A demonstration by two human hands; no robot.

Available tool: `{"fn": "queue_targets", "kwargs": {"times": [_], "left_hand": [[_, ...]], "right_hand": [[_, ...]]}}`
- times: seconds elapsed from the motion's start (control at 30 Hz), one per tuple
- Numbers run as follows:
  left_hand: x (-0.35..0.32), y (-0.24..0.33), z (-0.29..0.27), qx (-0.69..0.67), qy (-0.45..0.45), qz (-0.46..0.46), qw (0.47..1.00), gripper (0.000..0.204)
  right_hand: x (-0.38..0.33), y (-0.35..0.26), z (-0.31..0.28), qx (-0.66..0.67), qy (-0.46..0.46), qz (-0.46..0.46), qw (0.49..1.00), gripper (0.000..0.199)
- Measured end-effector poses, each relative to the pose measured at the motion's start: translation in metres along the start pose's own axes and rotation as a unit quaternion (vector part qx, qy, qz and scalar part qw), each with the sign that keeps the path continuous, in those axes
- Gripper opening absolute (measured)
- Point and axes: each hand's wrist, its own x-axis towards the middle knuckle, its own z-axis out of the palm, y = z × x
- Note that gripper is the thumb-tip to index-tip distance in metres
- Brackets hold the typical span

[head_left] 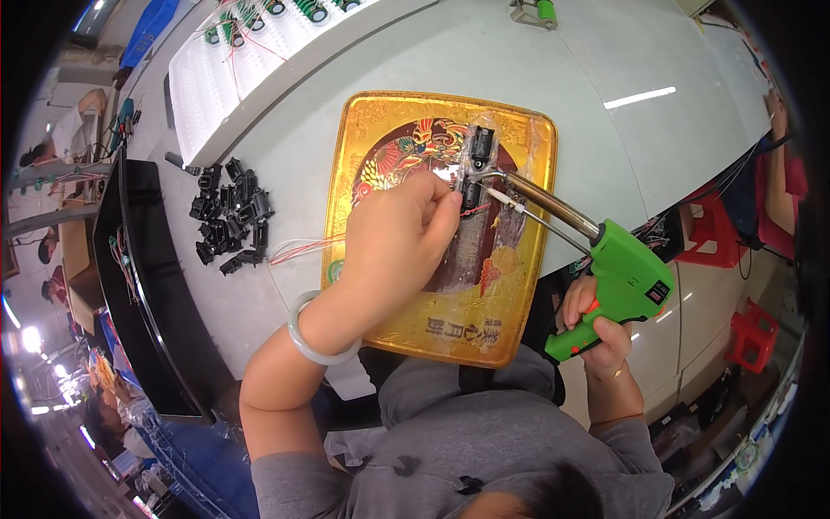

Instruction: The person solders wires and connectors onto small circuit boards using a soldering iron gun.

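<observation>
At the centre of the dial, your left hand (406, 229) is pinched closed, apparently on thin red and white wires (307, 249) that enter from nine o'clock; your fingers hide the exact grip. Your right hand (596, 324), at four o'clock, is wrapped around the handle of a bright green, gun-shaped soldering tool (635, 272), angled so its metal barrel points toward ten and clears your left hand. Its tip meets a small black plastic housing (473, 192) near one o'clock on a gold, rectangular metal tray (406, 333), which probably shields the pale grey surface (605, 156) from heat. Loose black plastic parts (232, 212) lie heaped at nine, likely for easy left-hand reach, while a white foam tray (259, 78) at ten keeps green coils (311, 9) standing apart.
</observation>
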Motion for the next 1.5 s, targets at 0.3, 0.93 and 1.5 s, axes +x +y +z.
{"fn": "queue_targets", "kwargs": {"times": [0.3,0.93,1.5], "left_hand": [[0.000,0.003,0.001,-0.001,-0.003,-0.008,1.000,0.015],[0.001,0.002,0.002,0.003,0.006,-0.004,1.000,0.015],[0.001,-0.002,0.004,-0.031,0.016,0.024,0.999,0.015]], "right_hand": [[-0.003,0.009,0.004,-0.007,0.030,-0.008,1.000,0.026],[-0.012,0.013,-0.002,-0.166,-0.044,-0.053,0.984,0.023],[-0.011,-0.001,-0.004,-0.067,0.024,-0.066,0.995,0.051]]}}
